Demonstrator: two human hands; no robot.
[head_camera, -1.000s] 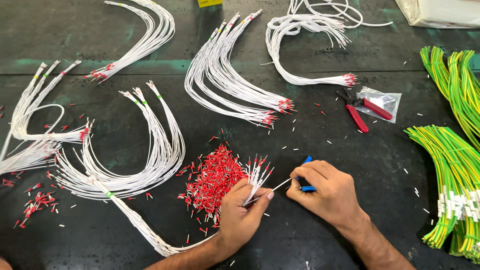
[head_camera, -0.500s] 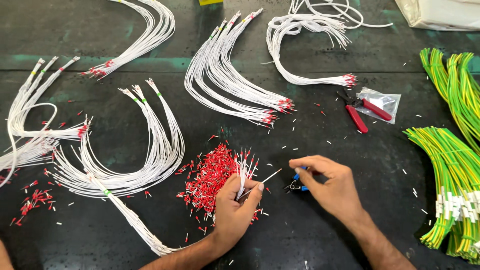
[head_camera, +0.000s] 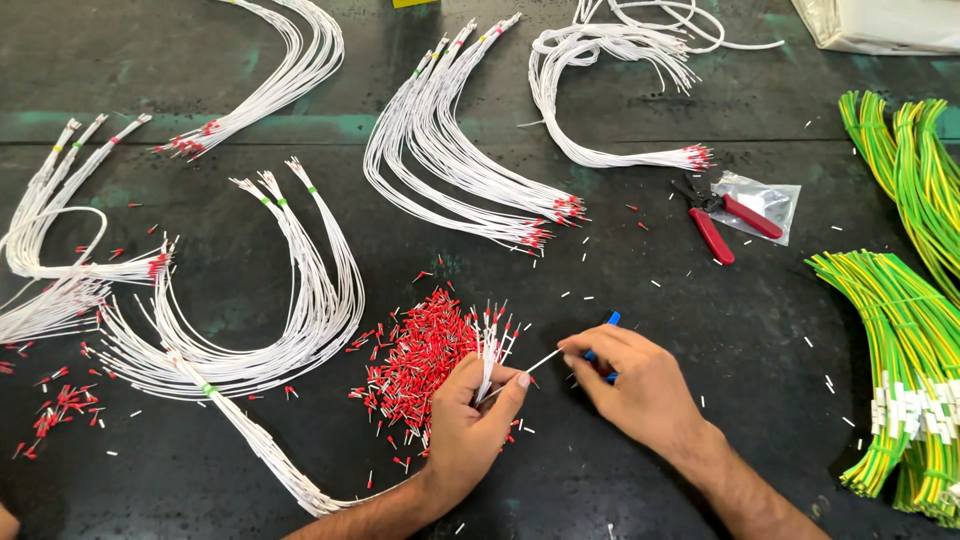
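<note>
Packages: clear plastic bag (head_camera: 765, 205) beside red-handled pliers (head_camera: 722, 222), far right; pale wrapped package (head_camera: 880, 25) at top-right corner.
Surface: dark, scuffed worktable (head_camera: 700, 100) strewn with wire offcuts.
Wire bundle: thin white wires (head_camera: 489, 352), stripped ends up, just right of red ferrule pile (head_camera: 420, 360).
Left hand (head_camera: 470, 425): fingers closed around the bundle.
Right hand (head_camera: 640, 385): fingertips pinching one wire's end, gripping a blue-handled tool (head_camera: 607, 325).

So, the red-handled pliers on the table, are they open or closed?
Open: the red-handled pliers lie with handles spread apart, partly on a clear plastic bag.
</note>
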